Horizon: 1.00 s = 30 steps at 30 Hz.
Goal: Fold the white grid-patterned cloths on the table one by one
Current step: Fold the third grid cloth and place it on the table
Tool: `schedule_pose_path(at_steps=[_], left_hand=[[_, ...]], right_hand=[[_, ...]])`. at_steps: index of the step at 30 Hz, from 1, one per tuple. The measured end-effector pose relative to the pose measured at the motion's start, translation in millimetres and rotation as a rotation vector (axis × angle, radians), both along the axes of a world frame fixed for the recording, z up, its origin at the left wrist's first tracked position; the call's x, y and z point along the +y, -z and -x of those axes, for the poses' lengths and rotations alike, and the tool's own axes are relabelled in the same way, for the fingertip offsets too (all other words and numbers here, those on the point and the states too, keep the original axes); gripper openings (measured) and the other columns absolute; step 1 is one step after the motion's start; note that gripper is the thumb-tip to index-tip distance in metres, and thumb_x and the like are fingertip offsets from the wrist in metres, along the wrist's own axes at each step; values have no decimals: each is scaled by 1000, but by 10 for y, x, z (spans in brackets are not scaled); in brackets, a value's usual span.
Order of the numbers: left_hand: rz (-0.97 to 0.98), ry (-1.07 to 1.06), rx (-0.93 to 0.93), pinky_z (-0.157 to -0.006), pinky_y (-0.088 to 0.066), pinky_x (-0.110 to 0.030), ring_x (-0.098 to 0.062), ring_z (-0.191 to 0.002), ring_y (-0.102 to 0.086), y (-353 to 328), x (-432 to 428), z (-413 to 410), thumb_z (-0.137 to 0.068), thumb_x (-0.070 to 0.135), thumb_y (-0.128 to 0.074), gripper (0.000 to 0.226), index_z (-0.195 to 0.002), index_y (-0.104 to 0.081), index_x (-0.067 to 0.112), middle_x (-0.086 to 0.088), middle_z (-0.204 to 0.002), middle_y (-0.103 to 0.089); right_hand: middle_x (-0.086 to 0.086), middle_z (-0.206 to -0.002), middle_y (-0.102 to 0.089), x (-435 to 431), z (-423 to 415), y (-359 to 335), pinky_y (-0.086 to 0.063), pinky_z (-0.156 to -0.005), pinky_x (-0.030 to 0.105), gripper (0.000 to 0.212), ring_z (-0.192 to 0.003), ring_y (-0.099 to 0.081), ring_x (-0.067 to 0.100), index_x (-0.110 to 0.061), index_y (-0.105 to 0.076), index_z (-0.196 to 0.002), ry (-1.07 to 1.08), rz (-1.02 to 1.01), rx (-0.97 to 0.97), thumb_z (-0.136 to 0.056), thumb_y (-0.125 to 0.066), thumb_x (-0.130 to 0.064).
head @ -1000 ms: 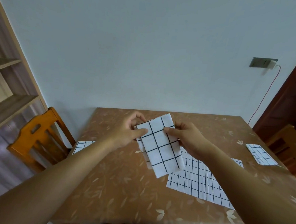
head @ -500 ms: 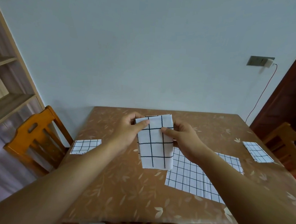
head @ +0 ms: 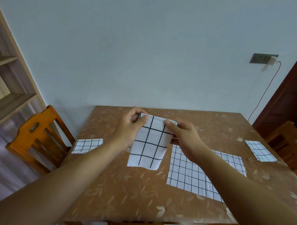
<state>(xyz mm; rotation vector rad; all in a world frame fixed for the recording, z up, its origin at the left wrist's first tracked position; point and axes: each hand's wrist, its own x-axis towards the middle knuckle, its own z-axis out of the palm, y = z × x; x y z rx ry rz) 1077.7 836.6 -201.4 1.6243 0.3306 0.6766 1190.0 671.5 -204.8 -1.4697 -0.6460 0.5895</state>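
A folded white cloth with a wide black grid [head: 149,144] hangs upright over the middle of the brown table [head: 124,195]. My left hand [head: 129,128] pinches its top left corner, and my right hand [head: 183,136] pinches its top right corner. To the right, a larger fine-grid cloth [head: 189,171] lies flat and unfolded, partly under my right forearm. A small folded grid cloth [head: 87,145] sits at the table's left edge. Another folded one [head: 260,151] rests near the right edge.
An orange wooden chair [head: 38,136] stands at the table's left side and another chair [head: 291,141] at the right. A shelf unit [head: 3,91] lines the left wall. A wall socket with a red cable [head: 264,59] is at the upper right.
The held cloth swung from a tilt to hanging straight down. Both hands moved slightly away from me, still gripping its top corners.
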Motion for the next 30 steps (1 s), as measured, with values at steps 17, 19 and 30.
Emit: schedule_pose_path(at_steps=[17,19,30], left_hand=[[14,-205,-69,-60,-39,-20,-6,-62,-46,-12,74,-108,-102,27,-58,12,-92,-65,29,11,-68,-53],[19,-195,-28,-82,-50,-26,-10,-88,-62,23,91,-108,-104,34,-54,17,-107,-64,22,7,-95,-68],[-133,-69,201,-117,-36,-41,-8,-134,-46,337,11,-17,-104,54,-34,49,-143,-43,26,12,-141,-53]], right_hand=[[6,-111,-79,57,132,191,-62,-89,42,24,-103,-76,25,-8,-72,-118,-110,83,56,-105,-58,-23],[6,-108,-80,87,147,166,-63,-86,42,22,-100,-77,24,-8,-73,-114,-56,50,40,-105,-57,-21],[5,-112,-79,215,157,143,-61,-91,49,27,-105,-76,26,-14,-67,-121,-4,12,186,-109,-48,-28]])
